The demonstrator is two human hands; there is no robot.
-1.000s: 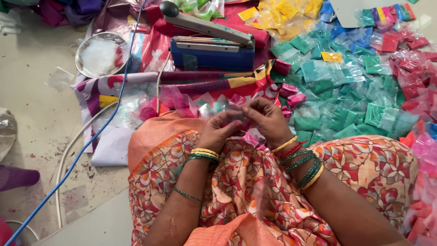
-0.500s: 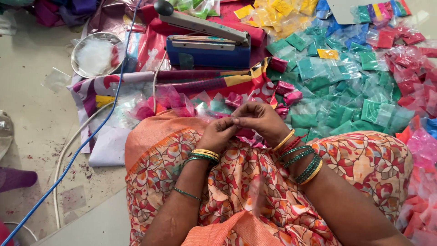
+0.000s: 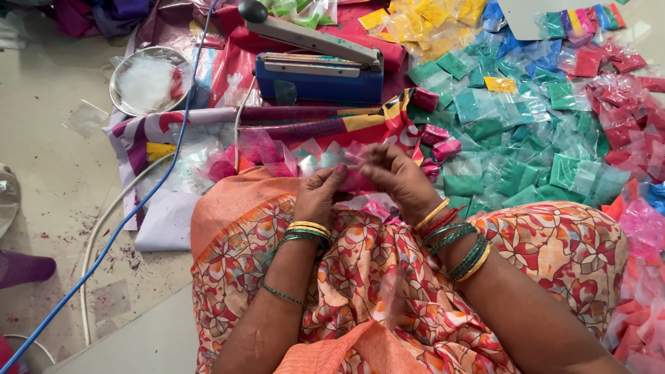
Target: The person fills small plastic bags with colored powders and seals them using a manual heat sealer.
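Observation:
My left hand (image 3: pixel 320 195) and my right hand (image 3: pixel 395 181) meet over my lap, both pinching a small clear packet of pink powder (image 3: pixel 355 179). Fingertips of the two hands touch at the packet's top edge. More pink packets (image 3: pixel 377 208) lie on the orange patterned cloth (image 3: pixel 360 277) across my legs just below the hands. Bangles ring both wrists. A blue heat sealer (image 3: pixel 317 68) with its grey lever arm raised sits straight ahead, beyond the hands.
Heaps of small packets cover the floor to the right: green (image 3: pixel 512 145), red (image 3: pixel 609 62), yellow (image 3: pixel 429 17), pink (image 3: pixel 637 263). A round steel dish of clear bags (image 3: pixel 147 77) stands far left. A blue cable (image 3: pixel 138 208) and a white cable (image 3: pixel 97 242) run across the floor.
Both hands have stayed together over the lap, working the pink packet with small finger movements. The view has shifted slightly; nothing else has moved.

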